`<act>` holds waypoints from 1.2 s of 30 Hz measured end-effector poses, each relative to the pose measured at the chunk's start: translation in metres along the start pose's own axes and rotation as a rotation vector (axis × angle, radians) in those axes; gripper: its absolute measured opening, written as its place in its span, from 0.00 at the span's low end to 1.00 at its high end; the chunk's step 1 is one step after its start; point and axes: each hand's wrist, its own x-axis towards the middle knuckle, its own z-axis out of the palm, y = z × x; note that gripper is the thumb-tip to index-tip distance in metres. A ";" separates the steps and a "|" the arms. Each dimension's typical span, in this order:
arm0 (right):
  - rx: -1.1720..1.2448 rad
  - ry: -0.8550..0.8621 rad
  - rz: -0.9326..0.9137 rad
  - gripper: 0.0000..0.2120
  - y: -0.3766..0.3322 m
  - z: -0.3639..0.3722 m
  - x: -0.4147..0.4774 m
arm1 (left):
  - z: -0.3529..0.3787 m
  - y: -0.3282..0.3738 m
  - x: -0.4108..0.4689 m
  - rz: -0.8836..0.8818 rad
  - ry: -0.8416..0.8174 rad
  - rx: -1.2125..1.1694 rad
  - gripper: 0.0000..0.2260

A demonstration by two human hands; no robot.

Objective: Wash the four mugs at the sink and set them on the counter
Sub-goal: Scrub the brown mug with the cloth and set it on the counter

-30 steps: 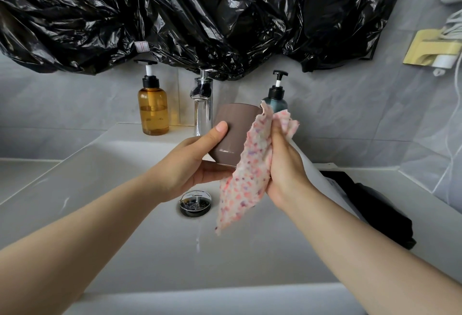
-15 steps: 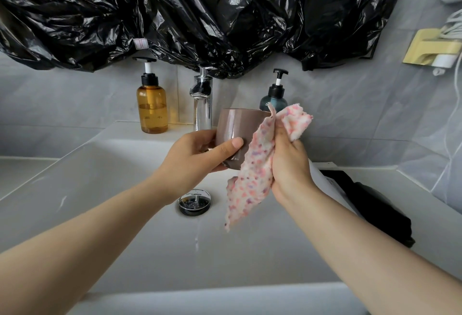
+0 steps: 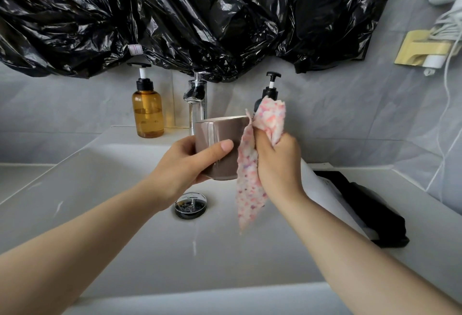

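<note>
Your left hand [image 3: 185, 164] grips the mug [image 3: 215, 139], thumb laid across its front wall and fingers wrapped behind. Your right hand [image 3: 280, 162] clenches the cloth [image 3: 247, 189], pressing it against the mug's right side. One corner sticks up past the rim and the tail hangs loose below.

A second ago the mug leans with your thumb running up its side. Now it stands close to upright and sits a little higher, with the thumb swung round to the front. The cloth climbs from mid-wall to the rim. That reads as you turning the mug in your grip while wiping round the outside, so this mug is likely mid-wash, not finished.

The mug is held in the air above the sink [image 3: 125, 214], just in front of the tap [image 3: 197, 99] and over the drain [image 3: 190, 205]. No water shows at the spout.

Further out, an amber bottle [image 3: 148, 114] stands left of the tap and a dark pump bottle [image 3: 271, 87] peeks out behind the cloth. The counter [image 3: 437, 227] to your right shows no mugs set down, and the other three are out of view.
</note>
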 end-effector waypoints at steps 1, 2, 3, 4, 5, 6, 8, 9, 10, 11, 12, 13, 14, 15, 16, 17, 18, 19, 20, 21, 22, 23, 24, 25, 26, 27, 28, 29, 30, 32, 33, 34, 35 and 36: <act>0.008 -0.024 0.006 0.19 -0.001 0.000 -0.001 | 0.000 0.000 0.000 -0.009 0.004 -0.037 0.28; 0.015 -0.051 0.005 0.21 -0.003 0.000 -0.002 | 0.001 0.001 0.000 -0.026 0.007 -0.100 0.27; 0.018 -0.083 -0.005 0.22 -0.004 0.000 -0.003 | 0.001 0.002 0.000 -0.047 0.014 -0.164 0.27; 0.012 -0.113 -0.028 0.22 -0.005 -0.001 -0.005 | 0.001 0.004 0.001 -0.067 0.025 -0.214 0.27; -0.001 -0.136 -0.058 0.22 -0.005 -0.002 -0.005 | 0.000 0.005 0.002 -0.083 0.043 -0.251 0.27; -0.031 -0.152 -0.098 0.21 -0.004 -0.003 -0.004 | 0.000 0.007 0.003 -0.097 0.070 -0.290 0.27; -0.110 -0.177 -0.147 0.18 -0.002 -0.003 -0.002 | -0.003 0.010 0.004 -0.115 0.132 -0.378 0.26; -0.123 -0.176 -0.155 0.18 0.000 -0.004 -0.001 | -0.004 0.012 0.004 -0.120 0.153 -0.412 0.24; -0.110 -0.151 -0.154 0.18 0.001 -0.005 0.000 | -0.005 0.013 0.004 -0.125 0.166 -0.438 0.22; -0.083 -0.109 -0.137 0.15 0.002 -0.006 0.002 | -0.005 0.014 0.003 -0.132 0.174 -0.466 0.20; -0.046 -0.056 -0.101 0.11 0.002 -0.008 0.005 | -0.005 0.014 0.003 -0.144 0.179 -0.492 0.20; -0.008 0.014 -0.047 0.09 0.005 -0.010 0.008 | -0.005 0.015 0.002 -0.158 0.177 -0.510 0.20; 0.028 0.080 0.019 0.08 0.008 -0.012 0.011 | -0.004 0.015 0.002 -0.169 0.165 -0.517 0.22; 0.054 0.124 0.083 0.06 0.011 -0.013 0.013 | -0.004 0.015 0.001 -0.175 0.143 -0.513 0.24; 0.080 0.145 0.122 0.08 0.014 -0.013 0.014 | -0.003 0.016 0.000 -0.177 0.112 -0.495 0.26; 0.112 0.132 0.137 0.13 0.016 -0.011 0.015 | -0.002 0.016 0.000 -0.175 0.080 -0.466 0.26; 0.155 0.101 0.146 0.16 0.015 -0.009 0.014 | 0.000 0.016 -0.001 -0.174 0.049 -0.441 0.26; 0.200 0.054 0.154 0.17 0.012 -0.007 0.013 | 0.000 0.015 -0.001 -0.177 0.021 -0.427 0.26; 0.250 0.005 0.172 0.17 0.009 -0.004 0.011 | 0.000 0.014 -0.001 -0.181 0.000 -0.418 0.27; 0.302 -0.038 0.204 0.16 0.005 -0.003 0.011 | 0.000 0.013 0.000 -0.186 -0.010 -0.417 0.27; 0.343 -0.071 0.244 0.16 0.004 -0.003 0.011 | -0.002 0.012 0.001 -0.194 -0.011 -0.420 0.28; 0.369 -0.100 0.272 0.16 0.003 -0.003 0.011 | -0.004 0.012 0.001 -0.204 -0.013 -0.415 0.29; 0.384 -0.117 0.281 0.16 0.002 -0.003 0.011 | -0.005 0.012 0.002 -0.212 -0.017 -0.388 0.30; 0.400 -0.122 0.273 0.15 0.003 -0.003 0.011 | -0.006 0.011 0.003 -0.220 -0.016 -0.344 0.31; 0.428 -0.115 0.258 0.14 0.003 -0.003 0.011 | -0.006 0.011 0.004 -0.221 -0.008 -0.303 0.31; 0.473 -0.109 0.254 0.13 0.003 -0.003 0.011 | -0.006 0.011 0.004 -0.215 0.007 -0.279 0.30; 0.514 -0.105 0.248 0.12 0.003 -0.004 0.010 | -0.005 0.010 0.005 -0.202 0.024 -0.273 0.29; 0.530 -0.113 0.230 0.13 0.002 -0.004 0.010 | -0.004 0.011 0.006 -0.189 0.041 -0.274 0.28; 0.517 -0.127 0.200 0.12 0.003 -0.003 0.009 | -0.004 0.010 0.006 -0.179 0.051 -0.271 0.27; 0.450 -0.161 0.147 0.13 0.004 0.000 0.007 | -0.002 0.010 0.005 -0.163 0.044 -0.243 0.26; 0.429 -0.173 0.143 0.13 0.003 0.001 0.006 | -0.002 0.009 0.004 -0.160 0.037 -0.226 0.24; 0.424 -0.182 0.159 0.14 0.002 0.001 0.005 | -0.002 0.008 0.003 -0.161 0.030 -0.210 0.24; 0.430 -0.193 0.188 0.14 0.003 0.001 0.006 | -0.003 0.008 0.003 -0.168 0.020 -0.198 0.23; 0.431 -0.214 0.215 0.13 0.002 0.001 0.006 | -0.004 0.007 0.002 -0.174 0.010 -0.192 0.24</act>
